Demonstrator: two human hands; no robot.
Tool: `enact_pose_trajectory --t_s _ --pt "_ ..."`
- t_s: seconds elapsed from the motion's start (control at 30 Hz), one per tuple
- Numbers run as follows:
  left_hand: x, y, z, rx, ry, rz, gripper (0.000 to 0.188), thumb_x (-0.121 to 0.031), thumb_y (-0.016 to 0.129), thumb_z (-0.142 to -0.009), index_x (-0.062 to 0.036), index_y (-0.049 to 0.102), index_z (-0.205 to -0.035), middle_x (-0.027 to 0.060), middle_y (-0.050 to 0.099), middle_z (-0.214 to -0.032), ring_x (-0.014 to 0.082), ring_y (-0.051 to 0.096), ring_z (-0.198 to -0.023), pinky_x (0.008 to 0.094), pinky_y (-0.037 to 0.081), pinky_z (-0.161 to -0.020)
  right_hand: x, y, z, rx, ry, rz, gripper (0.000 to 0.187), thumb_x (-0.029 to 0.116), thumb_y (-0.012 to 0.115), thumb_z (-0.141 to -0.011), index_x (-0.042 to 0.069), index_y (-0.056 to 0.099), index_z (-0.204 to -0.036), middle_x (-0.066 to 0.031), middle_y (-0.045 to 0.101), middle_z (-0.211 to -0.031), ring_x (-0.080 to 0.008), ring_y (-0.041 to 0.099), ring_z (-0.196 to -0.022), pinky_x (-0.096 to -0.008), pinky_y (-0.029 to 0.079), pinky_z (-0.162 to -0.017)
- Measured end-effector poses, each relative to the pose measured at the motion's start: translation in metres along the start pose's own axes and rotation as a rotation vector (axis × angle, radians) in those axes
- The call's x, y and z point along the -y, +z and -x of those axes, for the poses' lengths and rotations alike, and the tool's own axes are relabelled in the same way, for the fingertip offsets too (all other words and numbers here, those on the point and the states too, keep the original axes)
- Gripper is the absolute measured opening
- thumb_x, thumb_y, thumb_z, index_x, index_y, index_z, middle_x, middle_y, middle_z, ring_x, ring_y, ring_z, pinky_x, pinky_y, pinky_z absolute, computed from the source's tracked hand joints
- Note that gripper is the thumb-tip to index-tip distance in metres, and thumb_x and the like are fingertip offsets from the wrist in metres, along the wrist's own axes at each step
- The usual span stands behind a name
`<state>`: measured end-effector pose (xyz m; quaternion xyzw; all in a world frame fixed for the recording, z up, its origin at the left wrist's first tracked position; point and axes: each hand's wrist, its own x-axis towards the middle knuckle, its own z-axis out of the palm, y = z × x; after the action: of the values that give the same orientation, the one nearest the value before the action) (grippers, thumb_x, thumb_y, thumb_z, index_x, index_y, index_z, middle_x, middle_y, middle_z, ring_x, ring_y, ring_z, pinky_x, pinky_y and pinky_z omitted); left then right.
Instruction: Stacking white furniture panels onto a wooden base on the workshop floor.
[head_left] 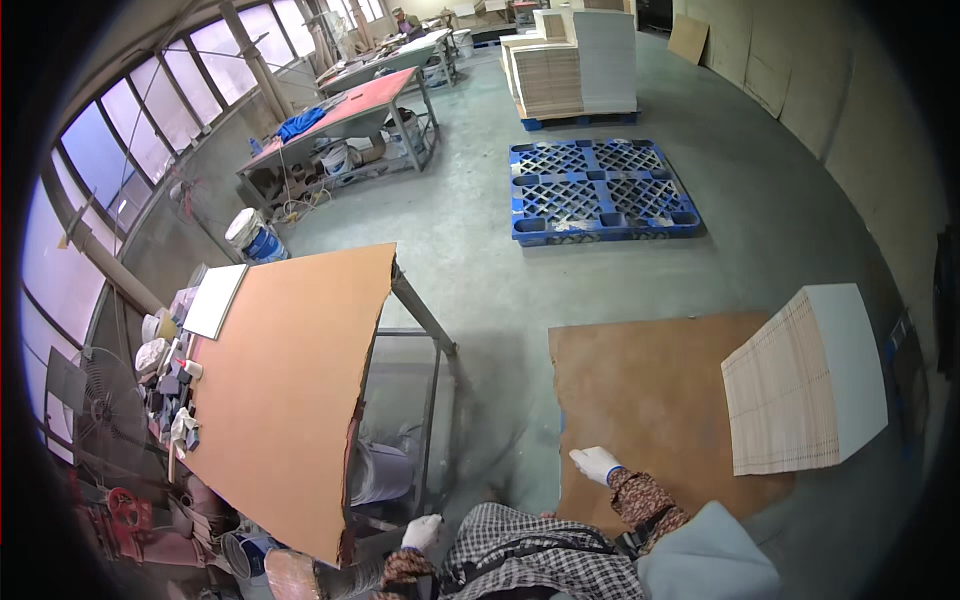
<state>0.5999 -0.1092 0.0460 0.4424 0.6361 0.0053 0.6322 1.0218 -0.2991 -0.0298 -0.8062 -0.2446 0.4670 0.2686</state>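
Observation:
My left hand [423, 533], in a white glove, hangs beside the near corner of a worktable topped with a brown sheet [290, 390]. Its fingers are curled in and nothing shows in them. My right hand [596, 464], gloved in white too, is held out over a brown board [640, 400] on the floor. Those fingers are loosely closed, with no object visible between them. At the right end of the board stands a tall stack of pale panels [785, 395], apart from my right hand. A white panel [214, 302] lies at the table's far left corner.
Small dark blocks and a white bottle [192, 369] line the table's left edge, near a fan [100, 410]. A bucket [380, 472] sits under the table. Ahead are a blue pallet [605, 190], a loaded pallet [570, 70] and a red-topped table [345, 105]. A person [405, 25] is far back.

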Motion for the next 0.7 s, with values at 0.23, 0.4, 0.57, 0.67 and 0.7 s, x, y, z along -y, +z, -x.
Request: enact_pose_trajectory --t_s 0.23,0.4,0.57,0.67,0.7 --pt "-0.167 0.016 -0.142 0.137 -0.056 -0.17 0.02 -0.023 0.06 -0.099 -0.0054 0.066 -0.093 0.0008 0.062 -0.074 0.0148 0.06 -0.061 0.0301 0.046 -0.056 0.058 -0.001 -0.06 0.044 0.1 -0.009 0.063 0.057 0.048 -0.096 -0.001 0.072 -0.106 -0.0301 0.068 -0.11 -0.0441 0.064 -0.11 -0.0465 0.048 -0.096" --pt "-0.284 0.003 -0.291 0.368 0.76 -0.954 0.035 -0.032 0.06 -0.096 0.0007 0.07 -0.102 0.0155 0.072 -0.09 0.0264 0.069 -0.086 0.0403 0.054 -0.077 -0.004 0.006 -0.133 0.011 0.413 -0.05 0.05 0.048 0.057 -0.095 0.002 0.065 -0.077 -0.0092 0.062 -0.067 -0.0229 0.059 -0.056 -0.0398 0.049 -0.057" --pt "-0.476 0.066 -0.316 0.322 0.424 -0.515 0.037 -0.033 0.061 -0.098 0.002 0.07 -0.103 0.0054 0.07 -0.089 0.015 0.062 -0.081 0.0298 0.051 -0.075 0.111 -0.077 -0.143 -0.022 0.582 -0.454 0.04 0.041 0.048 -0.1 0.005 0.061 -0.09 -0.0092 0.063 -0.076 -0.0237 0.062 -0.065 -0.0398 0.047 -0.056" --pt "-0.532 0.079 -0.358 0.378 0.352 -0.371 0.047 -0.041 0.059 -0.098 0.0017 0.069 -0.116 0.0133 0.072 -0.102 0.0218 0.066 -0.097 0.0357 0.052 -0.088 0.137 -0.098 -0.207 -0.108 0.488 -0.85 0.035 0.035 0.056 -0.099 0.006 0.063 -0.082 -0.0049 0.061 -0.074 -0.0179 0.057 -0.06 -0.0342 0.045 -0.054" --pt "-0.548 0.085 -0.369 0.354 0.341 -0.44 0.047 -0.04 0.06 -0.097 0.0003 0.07 -0.119 0.0165 0.074 -0.109 0.0257 0.068 -0.107 0.0377 0.051 -0.094 0.148 -0.102 -0.226 -0.133 0.495 -0.859 0.035 0.033 0.058 -0.099 0.002 0.065 -0.085 -0.006 0.064 -0.075 -0.0178 0.057 -0.059 -0.0335 0.047 -0.055"
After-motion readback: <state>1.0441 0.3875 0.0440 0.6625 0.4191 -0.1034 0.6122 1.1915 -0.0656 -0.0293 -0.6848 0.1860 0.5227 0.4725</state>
